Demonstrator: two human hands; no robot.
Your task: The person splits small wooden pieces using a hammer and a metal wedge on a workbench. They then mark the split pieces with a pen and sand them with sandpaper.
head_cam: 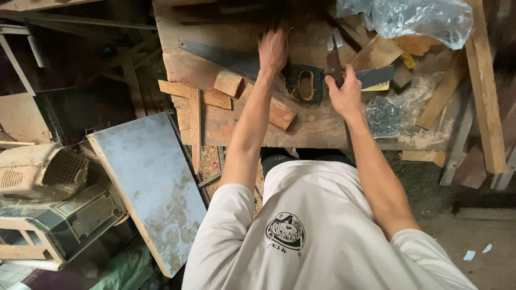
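With the left hand (pixel 273 49) flat on the saw (pixel 236 60) and the right hand (pixel 344 94) closed around a dark tool (pixel 336 64), both should stay clear of the teeth.

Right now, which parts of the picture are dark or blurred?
Head view: the workbench is lit warmly; the far left edge and top are in deep shadow; the left hand looks slightly motion-blurred; the plastic bag shows glare.

Left hand (pixel 273 49) laid flat on saw (pixel 252 67) on bench (pixel 322 126); pliers (pixel 336 59) gripped in right hand (pixel 344 94); nails (pixel 382 115) heaped nearby
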